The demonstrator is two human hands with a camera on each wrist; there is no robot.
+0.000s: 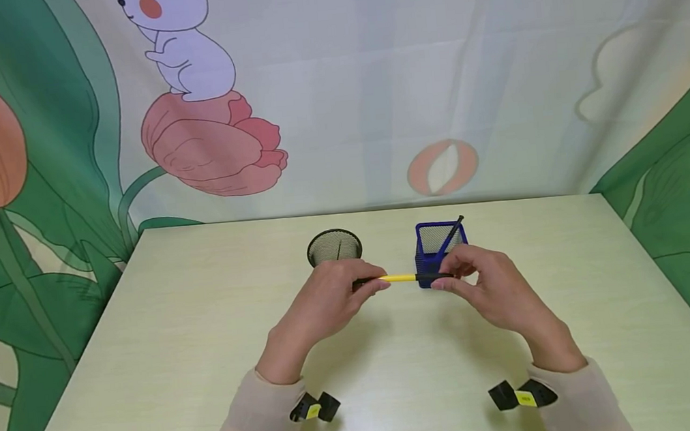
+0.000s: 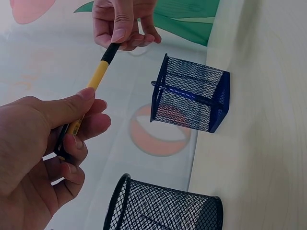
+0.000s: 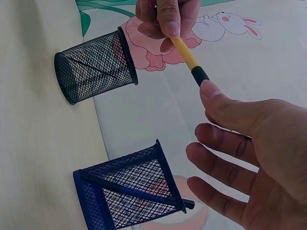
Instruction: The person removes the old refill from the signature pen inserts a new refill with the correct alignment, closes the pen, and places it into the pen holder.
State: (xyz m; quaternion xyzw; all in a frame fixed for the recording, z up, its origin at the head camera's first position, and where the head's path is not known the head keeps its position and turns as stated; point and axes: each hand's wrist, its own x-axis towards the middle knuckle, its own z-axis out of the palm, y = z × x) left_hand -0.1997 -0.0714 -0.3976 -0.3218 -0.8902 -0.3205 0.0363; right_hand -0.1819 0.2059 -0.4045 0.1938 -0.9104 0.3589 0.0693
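Note:
A yellow pen [image 1: 400, 278] with black ends lies level between both hands, above the table. My left hand [image 1: 335, 295] pinches its clip end; in the left wrist view, the thumb [image 2: 72, 105] presses along the barrel. My right hand [image 1: 491, 286] pinches the black grip at the other end between thumb and forefinger. In the right wrist view, its other fingers [image 3: 218, 163] are spread loosely. The pen's tip is hidden by the right fingers. Behind the right hand stands a blue square mesh pen holder [image 3: 139, 177] with a blue pen [image 3: 129, 190] leaning inside.
A round black mesh pen holder [image 1: 330, 244] stands behind my left hand, with a thin dark stick-like item inside. Both holders stand toward the back of the pale table [image 1: 216, 288]. A printed curtain [image 1: 335, 107] hangs along the table's far edge.

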